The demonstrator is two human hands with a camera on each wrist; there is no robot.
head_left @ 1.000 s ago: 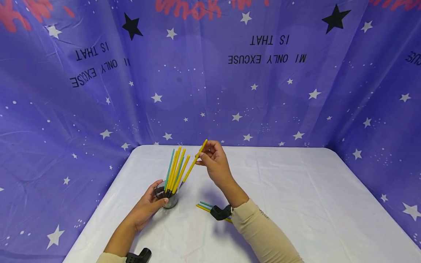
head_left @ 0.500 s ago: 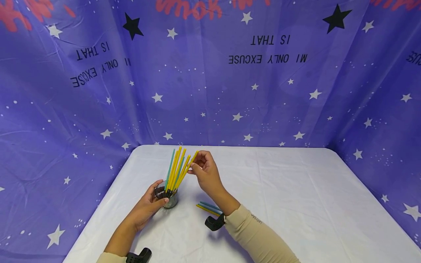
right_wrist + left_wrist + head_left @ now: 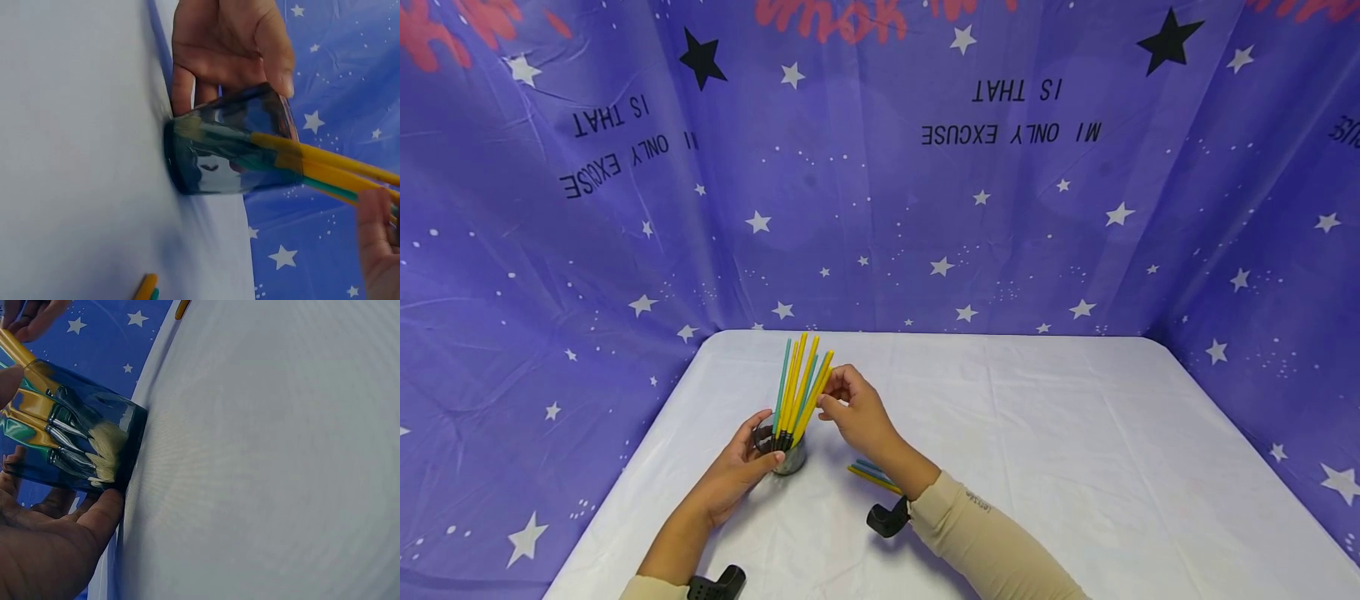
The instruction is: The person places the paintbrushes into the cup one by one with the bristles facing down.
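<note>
My left hand grips a dark clear glass on the table, thumb on the near side and fingers around the back. Several paintbrushes lean in it, with yellow and teal handles up; through the glass wall in the left wrist view, pale bristles show near the bottom. At the right side of the bunch, my right hand pinches the handle of a yellow paintbrush that stands in the glass. In the right wrist view, the right fingers overlap the handles just beyond the rim.
Several more yellow and teal paintbrushes lie on the white-covered table, partly hidden under my right forearm. A black wrist camera sits by the right cuff. Purple star-printed cloth hangs behind and along both sides.
My right hand has moved left and down with the yellow paintbrush, bringing it from beside the glass into it among the others. The left hand stays on the glass.
</note>
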